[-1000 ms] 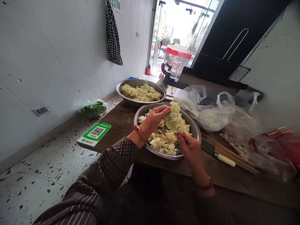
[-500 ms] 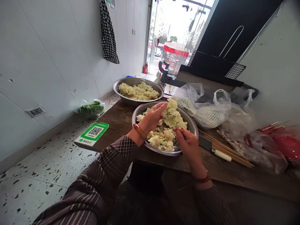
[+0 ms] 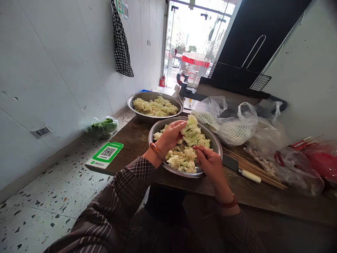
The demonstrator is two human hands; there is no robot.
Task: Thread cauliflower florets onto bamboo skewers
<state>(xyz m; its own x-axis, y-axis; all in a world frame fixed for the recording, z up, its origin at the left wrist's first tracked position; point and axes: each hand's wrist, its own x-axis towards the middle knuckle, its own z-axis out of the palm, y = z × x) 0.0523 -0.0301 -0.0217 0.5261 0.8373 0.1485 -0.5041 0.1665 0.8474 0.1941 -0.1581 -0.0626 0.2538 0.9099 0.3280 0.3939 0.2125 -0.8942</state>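
Note:
My left hand (image 3: 172,135) is closed around cauliflower florets (image 3: 191,130), raised over the near steel bowl (image 3: 219,144). Just below and to the right, my right hand (image 3: 209,160) pinches what looks like the end of a thin bamboo skewer, mostly hidden by the fingers and cauliflower. Loose cauliflower pieces (image 3: 181,161) lie in the bowl beneath both hands. Behind it a second steel bowl (image 3: 129,102) holds more cauliflower (image 3: 155,106), with a thin stick showing at its back.
To the right lie a knife (image 3: 250,175) with a pale handle and a bundle of bamboo skewers (image 3: 263,174). Plastic bags (image 3: 237,128) fill the table's back right. A green QR-code sign (image 3: 106,154) sits at the left corner. Bagged greens (image 3: 102,127) are beyond that edge.
The camera view has shifted slightly. Both hands keep their holds over the near bowl, and the held cauliflower is turned a little, showing more of its green stems.

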